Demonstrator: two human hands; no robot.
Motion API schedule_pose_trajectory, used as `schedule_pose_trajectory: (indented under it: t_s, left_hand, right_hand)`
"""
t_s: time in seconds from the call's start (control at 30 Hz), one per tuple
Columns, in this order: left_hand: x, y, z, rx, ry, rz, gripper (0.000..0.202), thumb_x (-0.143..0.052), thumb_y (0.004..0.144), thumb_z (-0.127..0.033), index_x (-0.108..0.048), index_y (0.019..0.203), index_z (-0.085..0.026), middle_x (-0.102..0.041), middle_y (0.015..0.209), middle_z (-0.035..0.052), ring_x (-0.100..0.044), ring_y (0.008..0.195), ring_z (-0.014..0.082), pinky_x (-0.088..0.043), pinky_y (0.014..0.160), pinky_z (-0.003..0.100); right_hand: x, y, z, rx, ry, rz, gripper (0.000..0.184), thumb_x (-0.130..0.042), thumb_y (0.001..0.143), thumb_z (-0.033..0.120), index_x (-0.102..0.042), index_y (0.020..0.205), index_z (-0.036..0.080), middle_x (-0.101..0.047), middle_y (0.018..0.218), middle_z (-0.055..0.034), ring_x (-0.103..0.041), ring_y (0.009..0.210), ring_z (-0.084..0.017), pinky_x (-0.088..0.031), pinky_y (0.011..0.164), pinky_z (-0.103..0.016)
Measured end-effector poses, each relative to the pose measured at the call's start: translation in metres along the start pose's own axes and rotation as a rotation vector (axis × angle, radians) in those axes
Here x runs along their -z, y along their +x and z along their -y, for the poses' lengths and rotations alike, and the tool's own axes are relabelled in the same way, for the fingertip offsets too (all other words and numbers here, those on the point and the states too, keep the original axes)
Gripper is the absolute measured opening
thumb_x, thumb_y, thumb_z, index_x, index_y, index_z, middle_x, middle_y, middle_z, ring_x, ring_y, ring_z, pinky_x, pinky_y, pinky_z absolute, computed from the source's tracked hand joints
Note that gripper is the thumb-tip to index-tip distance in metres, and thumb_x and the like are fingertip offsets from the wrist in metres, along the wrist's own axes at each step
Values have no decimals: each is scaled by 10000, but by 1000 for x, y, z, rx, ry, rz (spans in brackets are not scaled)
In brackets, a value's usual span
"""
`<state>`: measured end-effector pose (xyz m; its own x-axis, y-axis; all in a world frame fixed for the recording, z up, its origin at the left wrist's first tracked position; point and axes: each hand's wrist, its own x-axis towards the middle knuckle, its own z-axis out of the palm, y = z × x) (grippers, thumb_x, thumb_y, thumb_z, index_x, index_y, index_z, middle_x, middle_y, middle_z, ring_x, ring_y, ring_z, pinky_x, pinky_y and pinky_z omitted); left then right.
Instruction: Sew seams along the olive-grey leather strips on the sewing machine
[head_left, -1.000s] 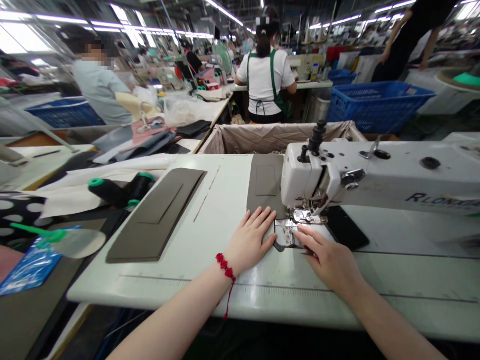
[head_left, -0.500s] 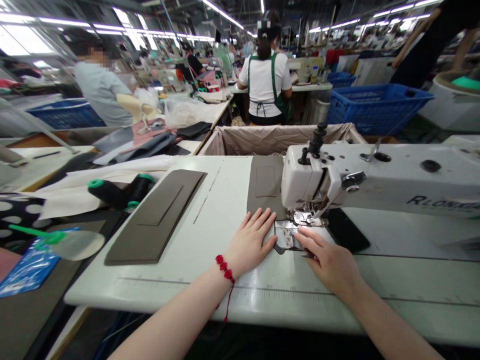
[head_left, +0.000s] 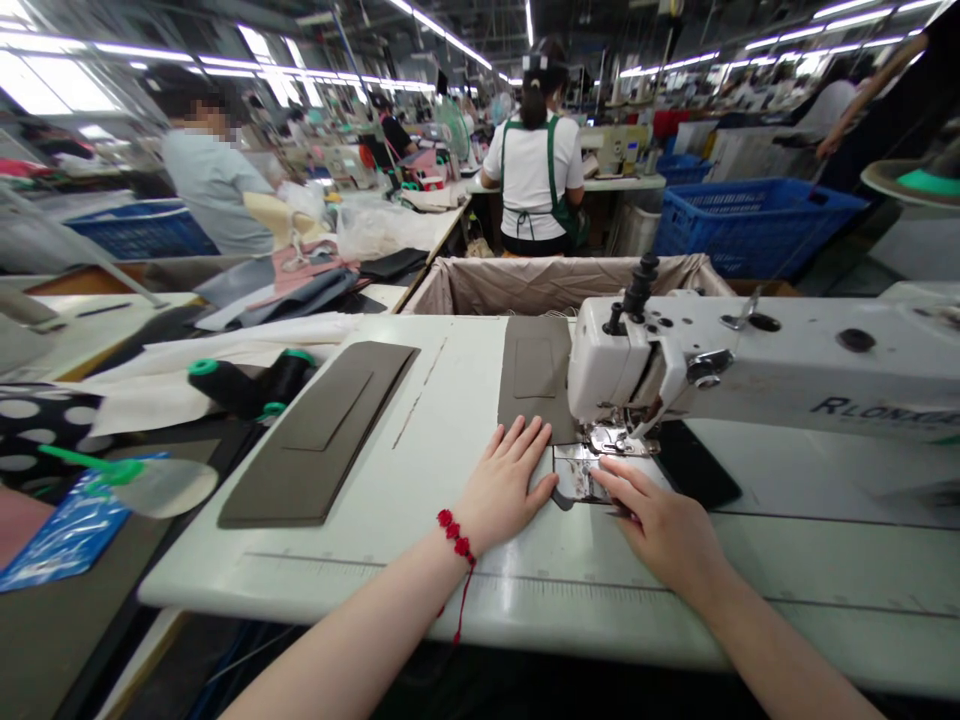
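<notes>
Two hands [head_left: 507, 488] near flat, matte grey-brown panel [head_left: 534, 368]

The pale green surface [head_left: 450, 440] carries a grey-brown panel [head_left: 534, 370] at its far edge and a grey-brown stack [head_left: 300, 470] near its left edge. The sewing machine [head_left: 750, 350] is white; beyond the left edge, a black cloth [head_left: 43, 425] has white dots.

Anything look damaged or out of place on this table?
A broken dark line marks the pale tabletop between the stacked panels and the sewing machine, possibly wear or a scratch. I see no spill.
</notes>
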<state>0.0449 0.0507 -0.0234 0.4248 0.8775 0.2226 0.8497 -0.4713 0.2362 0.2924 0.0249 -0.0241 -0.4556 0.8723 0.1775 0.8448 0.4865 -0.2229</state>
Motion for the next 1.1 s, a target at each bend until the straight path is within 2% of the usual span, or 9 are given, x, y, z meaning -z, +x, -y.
schedule_pose_trajectory:
  t_s: [0.37, 0.53, 0.63, 0.73, 0.8, 0.87, 0.97, 1.03, 1.1]
  left_hand:
    - [-4, -1, 2, 8, 2, -5, 622, -422, 958, -478, -241, 1494, -218, -284, 1549, 79, -215, 1439, 275, -203, 1166, 494]
    - [1, -2, -1, 26, 14, -32, 601, -451, 947, -481, -323, 1455, -186, -346, 1519, 100, -273, 1413, 295, -240, 1145, 496]
    - [16, -17, -5, 53, 27, -32, 496, -474, 945, -454, -444, 1359, -184, -457, 1442, 104, -376, 1350, 307, -308, 1101, 495]
    - [42, -51, -10, 91, 41, -3, 280, -460, 959, -409, -590, 1094, -202, -630, 1184, 81, -548, 1148, 286, -395, 1015, 475]
    - [60, -75, -13, 133, 52, 22, 253, -430, 973, -384, -600, 925, -202, -657, 980, 69, -603, 985, 265, -432, 958, 465]
    - [73, -91, -13, 176, 61, 36, 281, -386, 990, -353, -585, 868, -197, -644, 911, 68, -604, 937, 255, -443, 940, 456]
    - [80, -88, -6, 212, 63, 12, 286, -317, 1010, -296, -580, 1028, -184, -619, 1132, 88, -530, 1151, 251, -371, 1054, 436]
    - [74, -70, 2, 221, 60, -16, 331, -294, 1014, -282, -506, 1241, -164, -497, 1372, 96, -376, 1336, 248, -272, 1139, 423]
    - [61, -46, 9, 228, 56, -32, 421, -291, 1014, -308, -389, 1386, -137, -351, 1505, 102, -240, 1421, 258, -220, 1168, 420]
  right_hand:
    - [1, -1, 3, 5, -2, -42, 511, -461, 882, 117, -499, 1346, 327, -498, 1425, 22, -617, 1101, -177, -562, 759, -293]
    - [3, -1, 7, 16, -18, -78, 514, -463, 874, 112, -515, 1334, 336, -520, 1404, 23, -612, 1112, -173, -561, 744, -281]
    - [3, -2, 8, 19, -32, -91, 520, -465, 867, 112, -522, 1328, 345, -530, 1394, 35, -618, 1102, -169, -560, 715, -267]
    - [2, -4, 9, 4, -59, -91, 516, -469, 867, 122, -528, 1321, 360, -531, 1391, 60, -630, 1078, -169, -554, 670, -265]
    - [1, -5, 8, -10, -74, -87, 499, -467, 877, 139, -529, 1317, 365, -527, 1394, 72, -636, 1065, -172, -545, 643, -270]
    - [0, -5, 6, -19, -82, -78, 473, -472, 885, 167, -534, 1310, 366, -528, 1391, 79, -646, 1041, -175, -533, 613, -272]
    - [-1, -6, 5, -25, -85, -81, 447, -482, 892, 199, -541, 1303, 365, -534, 1385, 85, -651, 1027, -177, -517, 587, -270]
    - [-1, -7, 5, -24, -88, -89, 446, -480, 895, 204, -538, 1307, 365, -533, 1385, 88, -648, 1032, -177, -511, 582, -273]
    - [-1, -8, 5, -21, -92, -91, 449, -475, 898, 204, -534, 1311, 368, -532, 1385, 89, -650, 1024, -179, -505, 577, -276]
